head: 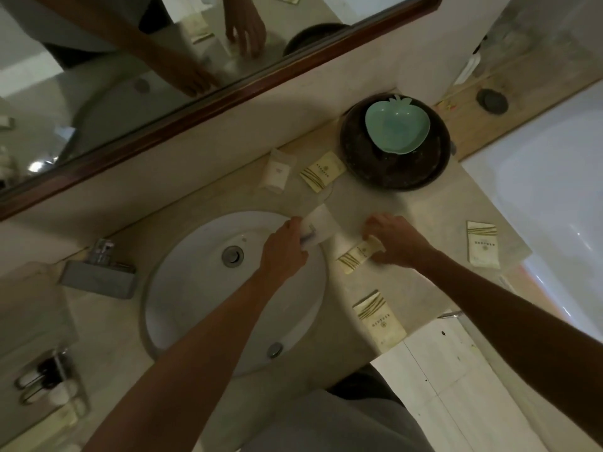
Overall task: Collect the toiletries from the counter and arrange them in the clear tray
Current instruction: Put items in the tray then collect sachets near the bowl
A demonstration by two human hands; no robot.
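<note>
Counter (401, 282) of pale, mottled stone with a dull polish; inset basin (195, 272) of glossy white ceramic with a bright metal drain (232, 256) and a chromed metal tap (101, 252). Sachets (380, 321) of matt cream paper or film printed with dark lines, one pinched in the right hand (396, 241); the left hand (287, 243) grips a smooth white packet (321, 223). Dark bowl (394, 158) with a rough, speckled, matt surface carrying a smooth, satin, pale green dish (396, 128), seemingly plastic; mirror frame (208, 102) of varnished reddish-brown wood.
</note>
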